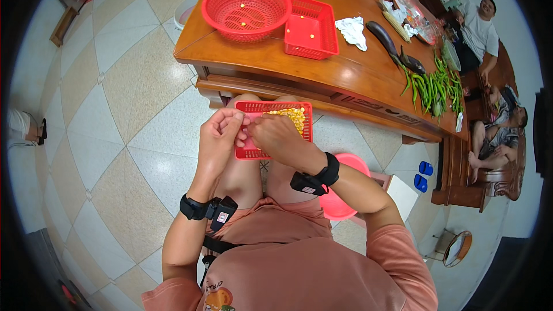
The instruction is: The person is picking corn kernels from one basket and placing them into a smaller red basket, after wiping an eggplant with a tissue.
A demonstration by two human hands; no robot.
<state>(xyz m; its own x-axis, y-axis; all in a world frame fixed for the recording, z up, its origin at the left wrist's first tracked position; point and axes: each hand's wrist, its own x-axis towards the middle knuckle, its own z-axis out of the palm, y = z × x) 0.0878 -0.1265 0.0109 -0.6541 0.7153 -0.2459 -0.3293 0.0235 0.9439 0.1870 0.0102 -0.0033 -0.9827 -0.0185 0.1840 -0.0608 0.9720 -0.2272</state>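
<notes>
A small red plastic basket (307,134) rests on my thighs, with yellow corn kernels (293,117) gathered toward its far right side. My left hand (222,127) is over the basket's left rim, its thumb and fingers curled together. Against its fingertips, my right hand (276,134) bends down over the middle of the basket, back of the hand up. Whatever may lie between the fingers of either hand is hidden or too small to make out. Each wrist wears a black strap with a small box.
The wooden table (268,58) ahead bears a round red colander (246,11), a rectangular red basket (311,26), crumpled tissue (352,32), eggplants (382,36), green chili peppers (432,88) and a corn cob (395,26). A pink basin (341,196) is at my right. Two people sit beyond the table's right end.
</notes>
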